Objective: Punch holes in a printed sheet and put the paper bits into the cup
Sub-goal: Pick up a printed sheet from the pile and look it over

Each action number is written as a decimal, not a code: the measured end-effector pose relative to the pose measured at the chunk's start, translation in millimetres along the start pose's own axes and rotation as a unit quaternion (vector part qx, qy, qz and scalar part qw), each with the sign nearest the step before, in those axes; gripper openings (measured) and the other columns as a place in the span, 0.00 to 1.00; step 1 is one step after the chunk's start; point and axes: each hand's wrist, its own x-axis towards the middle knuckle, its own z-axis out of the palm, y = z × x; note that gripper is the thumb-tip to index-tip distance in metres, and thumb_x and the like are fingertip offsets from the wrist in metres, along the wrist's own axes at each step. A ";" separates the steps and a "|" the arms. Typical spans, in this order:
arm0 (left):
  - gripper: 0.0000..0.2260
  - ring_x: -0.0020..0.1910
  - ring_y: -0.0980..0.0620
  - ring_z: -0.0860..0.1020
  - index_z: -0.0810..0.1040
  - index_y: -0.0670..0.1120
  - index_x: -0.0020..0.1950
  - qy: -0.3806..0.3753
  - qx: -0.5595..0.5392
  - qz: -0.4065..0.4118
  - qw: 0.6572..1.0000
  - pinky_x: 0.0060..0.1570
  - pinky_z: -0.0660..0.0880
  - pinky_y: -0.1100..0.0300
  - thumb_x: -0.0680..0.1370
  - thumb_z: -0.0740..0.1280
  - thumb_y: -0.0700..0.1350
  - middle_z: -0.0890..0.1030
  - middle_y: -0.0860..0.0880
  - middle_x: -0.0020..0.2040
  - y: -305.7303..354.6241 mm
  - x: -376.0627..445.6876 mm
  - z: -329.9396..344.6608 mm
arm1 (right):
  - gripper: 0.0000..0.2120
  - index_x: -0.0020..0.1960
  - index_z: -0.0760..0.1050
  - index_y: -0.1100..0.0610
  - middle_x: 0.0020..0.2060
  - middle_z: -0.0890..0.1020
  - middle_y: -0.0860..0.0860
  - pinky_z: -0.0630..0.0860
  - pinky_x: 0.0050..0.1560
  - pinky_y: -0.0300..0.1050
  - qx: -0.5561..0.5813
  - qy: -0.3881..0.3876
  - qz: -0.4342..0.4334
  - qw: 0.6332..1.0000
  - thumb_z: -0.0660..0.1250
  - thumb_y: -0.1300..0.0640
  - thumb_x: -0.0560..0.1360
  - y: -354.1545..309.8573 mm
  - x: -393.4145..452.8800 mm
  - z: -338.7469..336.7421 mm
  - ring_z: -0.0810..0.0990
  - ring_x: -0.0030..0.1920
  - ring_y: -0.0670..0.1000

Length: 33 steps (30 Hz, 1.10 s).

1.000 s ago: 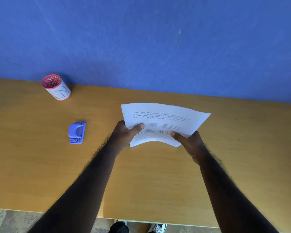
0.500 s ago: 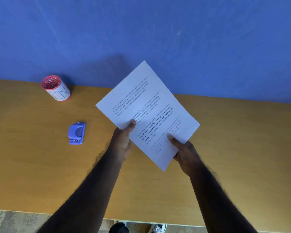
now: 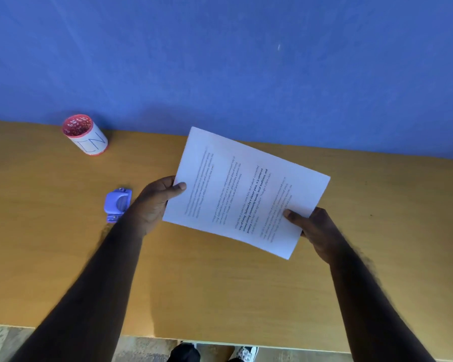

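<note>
Both hands hold a white printed sheet above the wooden table, turned so its text lines run sideways. My left hand pinches the sheet's left edge with the thumb on top. My right hand grips the lower right corner, thumb on the print. A small purple hole punch lies on the table just left of my left wrist. A cup with a red rim, white band and blue lettering stands at the back left by the wall, with red-and-white bits inside.
A blue wall rises directly behind the table. The table's near edge runs along the bottom, with patterned floor and shoes below it.
The sheet was lifted from a curled position, rotated clockwise, and now lies flatter and lower with its long side across. Both hands shifted their grips; my left hand moved nearer the punch.
</note>
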 end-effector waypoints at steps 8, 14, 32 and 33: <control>0.11 0.53 0.57 0.85 0.87 0.61 0.48 0.044 0.161 0.083 0.982 0.53 0.79 0.54 0.68 0.76 0.50 0.87 0.57 0.51 -6.8 -5.5 3.4 | 0.13 0.56 0.82 0.51 0.55 0.86 0.51 0.79 0.58 0.52 -0.040 0.027 -0.058 0.997 0.74 0.62 0.74 6.1 6.4 1.8 0.84 0.56 0.52; 0.14 0.48 0.49 0.86 0.86 0.56 0.43 0.075 0.236 0.037 0.968 0.53 0.80 0.42 0.61 0.76 0.58 0.88 0.52 0.45 -29.4 -10.1 3.6 | 0.14 0.47 0.80 0.47 0.45 0.84 0.42 0.77 0.43 0.29 -0.058 0.087 -0.028 0.994 0.75 0.65 0.72 30.1 10.0 16.2 0.83 0.44 0.37; 0.06 0.46 0.48 0.84 0.87 0.53 0.47 0.107 -0.011 -0.005 0.994 0.45 0.76 0.53 0.71 0.75 0.46 0.88 0.52 0.47 -28.3 -16.5 25.7 | 0.37 0.78 0.61 0.52 0.71 0.72 0.50 0.74 0.59 0.51 -0.001 0.167 0.033 0.985 0.74 0.49 0.74 25.8 15.6 29.7 0.75 0.64 0.51; 0.06 0.46 0.50 0.85 0.87 0.51 0.47 0.110 -0.053 -0.015 0.992 0.45 0.76 0.54 0.72 0.75 0.43 0.88 0.52 0.47 -30.4 -17.5 31.1 | 0.35 0.78 0.61 0.51 0.72 0.72 0.50 0.75 0.58 0.53 0.040 0.131 0.052 0.989 0.72 0.47 0.75 24.8 13.4 34.0 0.76 0.65 0.53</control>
